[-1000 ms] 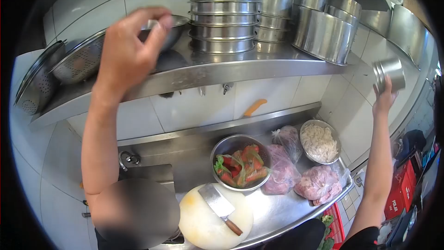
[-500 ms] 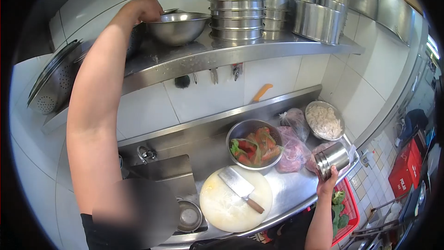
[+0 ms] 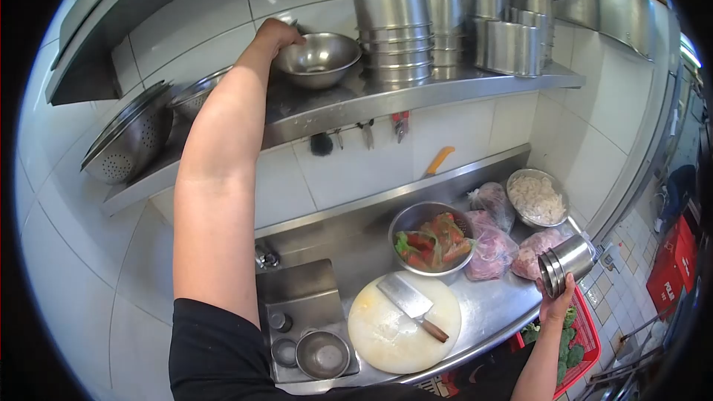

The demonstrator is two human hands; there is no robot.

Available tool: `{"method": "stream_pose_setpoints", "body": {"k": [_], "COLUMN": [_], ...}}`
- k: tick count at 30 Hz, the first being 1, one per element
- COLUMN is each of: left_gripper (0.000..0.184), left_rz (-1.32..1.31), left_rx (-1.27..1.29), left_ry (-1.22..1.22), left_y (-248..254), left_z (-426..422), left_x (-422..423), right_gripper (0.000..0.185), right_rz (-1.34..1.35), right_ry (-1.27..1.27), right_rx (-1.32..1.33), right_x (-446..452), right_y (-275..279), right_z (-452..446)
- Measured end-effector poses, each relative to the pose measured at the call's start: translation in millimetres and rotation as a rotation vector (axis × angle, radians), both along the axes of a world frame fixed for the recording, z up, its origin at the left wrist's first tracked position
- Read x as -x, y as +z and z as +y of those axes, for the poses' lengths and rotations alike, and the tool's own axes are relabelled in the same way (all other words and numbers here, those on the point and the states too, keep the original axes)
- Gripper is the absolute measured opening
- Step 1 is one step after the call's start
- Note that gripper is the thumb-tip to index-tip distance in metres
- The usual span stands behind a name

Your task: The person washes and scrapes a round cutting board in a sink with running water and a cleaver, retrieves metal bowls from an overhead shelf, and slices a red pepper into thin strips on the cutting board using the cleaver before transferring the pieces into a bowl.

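My left hand [image 3: 281,34] reaches up to the steel shelf, at the left rim of a wide metal bowl [image 3: 318,61]. Its fingertips are partly hidden behind that rim, where a small edge of something metallic shows. My right hand [image 3: 557,303] is closed around a small stack of steel containers [image 3: 567,266], tilted on its side above the counter's right end. Close by it lies a bag of pinkish meat [image 3: 536,249]. A cleaver [image 3: 407,298] rests on the round white cutting board [image 3: 386,338].
Tall steel containers [image 3: 392,11] stand on the shelf [image 3: 445,90], with perforated colanders [image 3: 141,141] at its left. Below are a sink [image 3: 304,286], a colander of red peppers [image 3: 434,266], meat bags and a bowl of pale strips [image 3: 536,199]. A red basket [image 3: 590,341] holds broccoli.
My left hand has moved back over the shelf to the bowl's far left rim. My right hand has come down and inward with the containers. The view has shifted, showing more of the sink.
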State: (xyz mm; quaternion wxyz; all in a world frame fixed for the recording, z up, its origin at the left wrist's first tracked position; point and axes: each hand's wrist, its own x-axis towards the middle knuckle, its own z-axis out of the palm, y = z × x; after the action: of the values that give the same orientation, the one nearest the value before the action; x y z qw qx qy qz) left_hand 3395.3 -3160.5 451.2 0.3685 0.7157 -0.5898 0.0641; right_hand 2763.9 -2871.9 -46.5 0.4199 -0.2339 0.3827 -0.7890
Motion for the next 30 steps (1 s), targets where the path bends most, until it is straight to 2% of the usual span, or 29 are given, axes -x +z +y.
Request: {"method": "stream_pose_setpoints", "body": {"k": [3, 6, 11, 13, 14, 16, 19, 21, 22, 23, 24, 25, 26, 27, 30], "left_gripper": [0.043, 0.029, 0.023, 0.022, 0.022, 0.019, 0.014, 0.019, 0.021, 0.034, 0.023, 0.008, 0.008, 0.013, 0.030], "left_rz": [0.095, -0.219, -0.312, -0.808, -0.807, -0.859, -0.840, -0.727, -0.802, -0.694, -0.798, -1.105, -1.074, -0.898, -0.803], "left_rx": [0.018, 0.034, 0.116, 0.401, 0.390, 0.550, 0.650, 0.600, 0.723, 0.634, 0.755, 0.955, 0.900, 0.769, 0.733], "left_ry": [-0.003, 0.135, 0.119, 0.029, 0.028, -0.025, -0.005, 0.094, 0.027, -0.055, -0.176, -0.429, -0.476, -0.459, -0.621], "left_y": [-2, 0, 0, -2, 0, 9, 20, 22, 20, 16, 6, 20, 12, -14, -50], "left_z": [4, -3, 32, 40, 45, 60, 99, 143, 162, 188, 212, 210, 212, 268, 302], "left_x": [6, 0, 44, 47, 50, 57, 72, 96, 97, 98, 100, 89, 72, 103, 111], "right_gripper": [0.055, 0.057, 0.059, 0.059, 0.059, 0.059, 0.059, 0.062, 0.061, 0.060, 0.061, 0.063, 0.065, 0.067, 0.061], "right_rz": [-0.028, -0.041, -0.046, -0.052, -0.082, -0.147, -0.149, -0.141, -0.147, -0.157, -0.182, -0.186, -0.168, -0.144, -0.169], "right_ry": [-0.007, -0.011, -0.001, -0.003, 0.026, 0.054, 0.062, 0.130, 0.148, 0.219, 0.232, 0.245, 0.255, 0.305, 0.299], "right_rx": [0.013, 0.006, 0.032, 0.036, 0.072, 0.098, 0.103, 0.121, 0.104, 0.120, 0.086, 0.081, 0.069, 0.057, -0.015], "right_x": [-7, -16, -17, -19, -25, -34, -40, -34, -31, -26, -28, -29, -32, -34, -50], "right_y": [11, 22, 22, 27, 35, 45, 51, 42, 40, 34, 36, 35, 36, 38, 44], "right_z": [6, 10, 8, 11, 13, 14, 15, 11, 11, 9, 9, 8, 8, 7, 4]}}
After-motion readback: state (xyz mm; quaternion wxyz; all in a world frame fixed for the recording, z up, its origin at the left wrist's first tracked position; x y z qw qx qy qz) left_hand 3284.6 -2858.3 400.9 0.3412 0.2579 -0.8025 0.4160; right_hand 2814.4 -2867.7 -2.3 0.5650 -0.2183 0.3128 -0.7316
